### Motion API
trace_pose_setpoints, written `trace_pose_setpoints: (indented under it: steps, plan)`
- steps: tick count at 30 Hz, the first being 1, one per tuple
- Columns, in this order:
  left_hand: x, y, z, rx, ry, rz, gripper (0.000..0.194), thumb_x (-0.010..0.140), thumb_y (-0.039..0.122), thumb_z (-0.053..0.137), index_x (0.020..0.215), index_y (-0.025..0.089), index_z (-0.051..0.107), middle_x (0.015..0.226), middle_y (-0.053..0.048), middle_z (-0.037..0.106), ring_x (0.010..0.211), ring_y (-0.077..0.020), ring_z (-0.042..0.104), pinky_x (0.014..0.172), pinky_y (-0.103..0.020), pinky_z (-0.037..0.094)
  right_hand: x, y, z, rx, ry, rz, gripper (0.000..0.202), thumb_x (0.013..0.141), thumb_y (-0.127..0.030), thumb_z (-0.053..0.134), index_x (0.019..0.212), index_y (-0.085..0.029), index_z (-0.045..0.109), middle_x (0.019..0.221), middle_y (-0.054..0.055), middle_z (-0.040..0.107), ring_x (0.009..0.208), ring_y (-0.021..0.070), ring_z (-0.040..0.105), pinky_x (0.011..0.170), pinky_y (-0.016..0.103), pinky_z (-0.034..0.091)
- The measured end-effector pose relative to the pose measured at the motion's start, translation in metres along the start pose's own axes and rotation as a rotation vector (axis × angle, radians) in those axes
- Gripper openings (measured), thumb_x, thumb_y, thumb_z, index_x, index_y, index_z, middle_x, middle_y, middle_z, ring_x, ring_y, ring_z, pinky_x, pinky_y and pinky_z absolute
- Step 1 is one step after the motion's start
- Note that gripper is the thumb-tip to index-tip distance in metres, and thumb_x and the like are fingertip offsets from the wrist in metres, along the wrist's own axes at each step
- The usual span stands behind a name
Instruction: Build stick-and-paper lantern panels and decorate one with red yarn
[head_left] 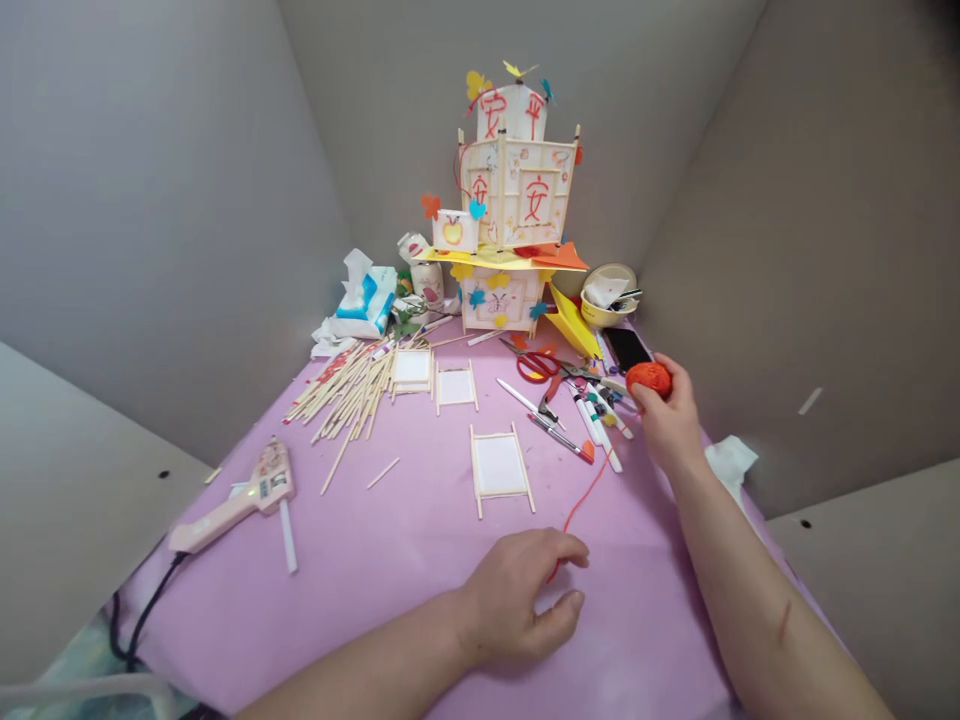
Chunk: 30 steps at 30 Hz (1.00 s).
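My right hand point(671, 415) grips a ball of orange-red yarn point(649, 380) at the right side of the table. A loose strand of yarn point(589, 492) runs from near the ball down to my left hand point(525, 595). That hand hovers low at the front, thumb and fingers apart; the strand's end shows in the gap between them. Just beyond it lies a small stick frame point(501, 466) with a white panel. Two similar frames, one a white-panelled frame point(456, 386), lie farther back.
A decorated paper-and-stick lantern tower point(517, 200) stands at the back. Wooden sticks point(360, 392) and a glue gun point(255, 497) lie on the left. Red-handled scissors point(537, 367), markers point(596, 425), a phone point(628, 350) and a yellow bowl point(607, 312) are on the right.
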<state>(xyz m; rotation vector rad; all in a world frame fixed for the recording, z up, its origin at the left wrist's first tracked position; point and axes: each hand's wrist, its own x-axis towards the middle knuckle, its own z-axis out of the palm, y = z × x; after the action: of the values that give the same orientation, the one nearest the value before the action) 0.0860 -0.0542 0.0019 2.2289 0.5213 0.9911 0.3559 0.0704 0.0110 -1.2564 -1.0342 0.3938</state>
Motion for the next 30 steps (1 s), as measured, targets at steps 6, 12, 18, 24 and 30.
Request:
trace_pose_setpoints:
  steps: [6, 12, 18, 24, 30]
  plan:
    - [-0.002, -0.006, 0.000, 0.020, -0.049, -0.047, 0.039, 0.089, 0.007, 0.036, 0.124, 0.019, 0.048, 0.108, -0.009, 0.072, 0.098, -0.0182, 0.070, 0.087, -0.031, 0.055, -0.003, 0.012, 0.017, -0.695, -0.199, -0.373, 0.053, 0.078, -0.027, 0.061, 0.130, -0.019, 0.055, 0.139, 0.016, 0.042, 0.132, 0.0339, 0.036, 0.110, 0.060, 0.023]
    - [0.001, -0.009, 0.000, 0.058, -0.022, -0.102, 0.026, 0.095, 0.016, 0.043, 0.117, 0.019, 0.055, 0.101, -0.008, 0.074, 0.091, -0.0170, 0.071, 0.083, -0.029, 0.057, -0.049, -0.029, 0.020, -0.350, -0.391, -0.393, 0.027, 0.090, -0.026, 0.052, 0.115, -0.024, 0.062, 0.121, 0.010, 0.062, 0.117, 0.0255, 0.054, 0.104, 0.046, 0.039]
    - [-0.001, -0.016, 0.001, 0.053, 0.012, -0.119, 0.029, 0.093, 0.010, 0.040, 0.113, 0.020, 0.059, 0.097, -0.006, 0.075, 0.087, -0.0153, 0.071, 0.080, -0.027, 0.056, -0.086, -0.055, 0.027, -0.064, -0.878, -0.317, 0.022, 0.094, -0.025, 0.046, 0.103, -0.023, 0.066, 0.098, 0.008, 0.069, 0.093, 0.0225, 0.063, 0.083, 0.038, 0.049]
    - [0.003, -0.016, -0.003, -0.007, 0.090, -0.124, 0.028, 0.092, 0.007, 0.040, 0.106, 0.020, 0.062, 0.097, -0.006, 0.068, 0.088, -0.0148, 0.065, 0.079, -0.027, 0.054, -0.087, -0.055, 0.023, 0.107, -1.222, 0.022, 0.037, 0.097, -0.044, 0.043, 0.119, -0.020, 0.060, 0.107, 0.009, 0.067, 0.096, 0.0209, 0.062, 0.084, 0.036, 0.050]
    - [0.011, -0.022, -0.016, 0.015, 0.247, -0.253, 0.026, 0.094, 0.014, 0.044, 0.112, 0.021, 0.061, 0.109, -0.008, 0.056, 0.072, -0.0101, 0.059, 0.071, -0.027, 0.054, -0.093, -0.057, 0.024, 0.052, -1.285, 0.138, 0.038, 0.087, -0.052, 0.060, 0.100, -0.017, 0.066, 0.080, 0.002, 0.063, 0.070, 0.0145, 0.055, 0.064, 0.026, 0.043]
